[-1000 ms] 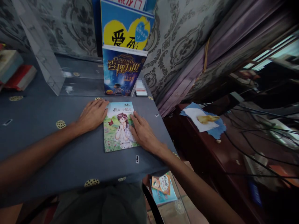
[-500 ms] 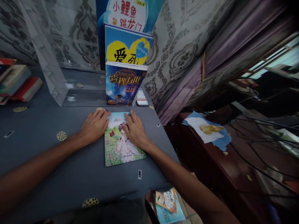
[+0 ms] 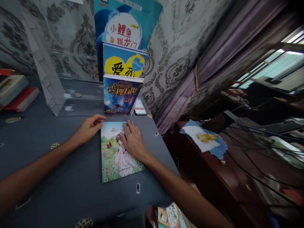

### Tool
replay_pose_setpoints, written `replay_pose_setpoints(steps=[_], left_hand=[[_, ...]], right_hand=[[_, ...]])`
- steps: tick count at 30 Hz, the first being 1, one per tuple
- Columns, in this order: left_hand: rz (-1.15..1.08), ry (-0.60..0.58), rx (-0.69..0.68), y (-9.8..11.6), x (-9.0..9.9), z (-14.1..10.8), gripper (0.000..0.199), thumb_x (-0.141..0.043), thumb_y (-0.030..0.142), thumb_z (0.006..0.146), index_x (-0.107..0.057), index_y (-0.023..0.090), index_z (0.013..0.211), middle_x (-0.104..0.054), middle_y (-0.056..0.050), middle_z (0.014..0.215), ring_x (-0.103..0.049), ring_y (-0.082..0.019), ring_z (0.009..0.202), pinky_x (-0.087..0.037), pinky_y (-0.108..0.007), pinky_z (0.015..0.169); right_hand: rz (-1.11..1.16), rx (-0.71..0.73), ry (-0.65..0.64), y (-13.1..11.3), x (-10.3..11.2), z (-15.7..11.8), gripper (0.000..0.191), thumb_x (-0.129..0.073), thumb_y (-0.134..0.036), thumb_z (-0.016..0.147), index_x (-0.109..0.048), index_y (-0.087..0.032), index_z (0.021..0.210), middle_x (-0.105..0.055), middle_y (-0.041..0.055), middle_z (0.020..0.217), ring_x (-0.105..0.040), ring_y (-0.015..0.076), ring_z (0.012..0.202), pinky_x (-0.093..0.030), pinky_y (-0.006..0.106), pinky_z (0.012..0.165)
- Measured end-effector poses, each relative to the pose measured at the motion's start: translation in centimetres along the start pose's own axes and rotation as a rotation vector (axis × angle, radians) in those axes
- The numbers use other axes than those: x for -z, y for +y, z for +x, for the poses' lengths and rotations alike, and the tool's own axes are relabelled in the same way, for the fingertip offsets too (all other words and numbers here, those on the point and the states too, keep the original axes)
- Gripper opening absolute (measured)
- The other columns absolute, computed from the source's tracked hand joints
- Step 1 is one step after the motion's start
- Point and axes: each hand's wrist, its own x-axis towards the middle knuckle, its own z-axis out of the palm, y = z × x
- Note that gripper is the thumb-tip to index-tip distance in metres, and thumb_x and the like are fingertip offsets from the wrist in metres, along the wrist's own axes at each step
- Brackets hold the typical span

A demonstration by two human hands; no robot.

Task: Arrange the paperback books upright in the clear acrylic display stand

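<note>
A thin book (image 3: pixel 114 158) lies face up on the grey table, its cover showing a drawn figure with a red butterfly in a green meadow. My right hand (image 3: pixel 133 139) rests flat on its upper right part, fingers stretched out. Beside the top left corner is my left hand (image 3: pixel 91 126), fingers loosely bent, thumb near the cover's edge; it holds nothing. Behind the book, a clear acrylic rack (image 3: pixel 53 99) bears a dark blue book (image 3: pixel 122 98) in front, a blue and yellow book (image 3: pixel 109 61) above it, and a large teal book (image 3: pixel 147 22) at the back.
Stacked books (image 3: pixel 21 98) lie at the table's far left. A small blurred white item (image 3: pixel 140 107) stands right of the rack. Past the table's right edge, a dark red surface (image 3: pixel 201 177) carries a blue cloth (image 3: pixel 219 152) and cables. More books (image 3: pixel 169 215) sit below the front edge.
My left hand has lifted its fingers from flat to loosely bent at the book's corner. The right hand stays on the cover. The view has tilted up, showing more of the teal book.
</note>
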Motion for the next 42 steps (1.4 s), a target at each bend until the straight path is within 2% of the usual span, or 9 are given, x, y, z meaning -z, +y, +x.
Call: replay_pose_setpoints(steps=[5,11,16,21,25,28,31,36,42], left_hand=[[-0.477,0.115,0.322,1.0,-0.8,-0.8,0.043,-0.072,0.023,0.075,-0.058,0.022,0.115,-0.071,-0.007,0.110,-0.072,-0.023,0.101,-0.063,-0.036,0.080],[-0.801,-0.163,0.517,3.9,-2.7,-3.3,0.038,-0.076,0.018,0.072,-0.066,0.017,0.109,-0.079,-0.010,0.101,-0.077,-0.027,0.092,-0.063,-0.038,0.083],[-0.869,-0.211,0.595,4.8,-3.9,-4.8,0.050,-0.084,0.017,0.066,-0.066,0.016,0.112,-0.081,-0.010,0.101,-0.078,-0.029,0.091,-0.062,-0.037,0.080],[-0.878,-0.199,0.546,4.6,-3.8,-4.7,0.047,-0.085,0.015,0.064,-0.067,0.017,0.108,-0.081,-0.010,0.099,-0.077,-0.029,0.091,-0.061,-0.039,0.083],[-0.893,-0.231,0.456,4.5,-3.1,-4.1,0.046,-0.085,0.016,0.063,-0.068,0.018,0.105,-0.081,-0.009,0.097,-0.077,-0.029,0.090,-0.060,-0.038,0.080],[-0.864,-0.195,0.391,4.4,-2.3,-3.7,0.049,-0.087,0.017,0.062,-0.069,0.015,0.107,-0.081,-0.011,0.099,-0.076,-0.030,0.092,-0.059,-0.036,0.078],[-0.844,-0.150,0.341,4.5,-1.5,-3.3,0.051,-0.089,0.018,0.061,-0.069,0.013,0.107,-0.081,-0.012,0.098,-0.076,-0.030,0.091,-0.059,-0.035,0.078],[-0.849,-0.169,0.233,4.8,-0.9,-3.4,0.052,-0.086,0.017,0.069,-0.068,0.014,0.117,-0.080,-0.012,0.107,-0.076,-0.031,0.098,-0.060,-0.039,0.087],[-0.768,-0.193,0.090,5.4,-0.5,-3.5,0.052,-0.082,0.021,0.076,-0.064,0.015,0.125,-0.076,-0.013,0.120,-0.073,-0.031,0.106,-0.058,-0.045,0.097]], right_hand=[[0.012,-0.002,0.028,0.3,-0.3,0.0,0.057,-0.041,-0.040,0.106,-0.049,-0.008,0.152,-0.040,0.0245,0.163,-0.038,0.0371,0.153,-0.036,0.059,0.122],[0.066,-0.035,0.092,0.6,-0.6,0.0,0.057,-0.041,-0.039,0.105,-0.048,-0.007,0.151,-0.041,0.0278,0.162,-0.041,0.0375,0.151,-0.039,0.058,0.120],[0.228,-0.058,0.118,1.4,-0.6,-0.2,0.067,-0.040,-0.046,0.105,-0.034,-0.007,0.159,-0.033,0.0270,0.166,-0.033,0.0364,0.156,-0.036,0.059,0.122],[0.373,-0.086,0.184,2.2,-0.6,-0.3,0.075,-0.049,-0.049,0.100,-0.031,-0.008,0.160,-0.035,0.0261,0.165,-0.033,0.0351,0.156,-0.036,0.058,0.123],[0.705,-0.165,0.178,2.6,-0.3,0.2,0.081,-0.063,-0.053,0.092,-0.037,-0.014,0.158,-0.055,0.0218,0.153,-0.057,0.0358,0.139,-0.049,0.055,0.113],[1.124,-0.171,0.074,2.6,0.4,0.5,0.077,-0.074,-0.056,0.084,-0.051,-0.018,0.147,-0.073,0.0158,0.131,-0.072,0.0338,0.117,-0.058,0.051,0.100],[1.400,-0.170,-0.072,2.3,1.2,0.5,0.056,-0.083,-0.052,0.077,-0.068,-0.020,0.121,-0.080,0.0099,0.114,-0.076,0.0292,0.100,-0.061,0.043,0.091],[1.497,-0.166,-0.081,1.8,2.1,0.2,0.048,-0.089,-0.046,0.072,-0.070,-0.023,0.110,-0.081,0.0032,0.101,-0.076,0.0201,0.085,-0.060,0.033,0.082],[1.512,-0.134,-0.085,1.9,1.8,0.2,0.052,-0.090,-0.045,0.072,-0.068,-0.025,0.115,-0.080,0.0025,0.104,-0.076,0.0201,0.089,-0.061,0.035,0.084]])
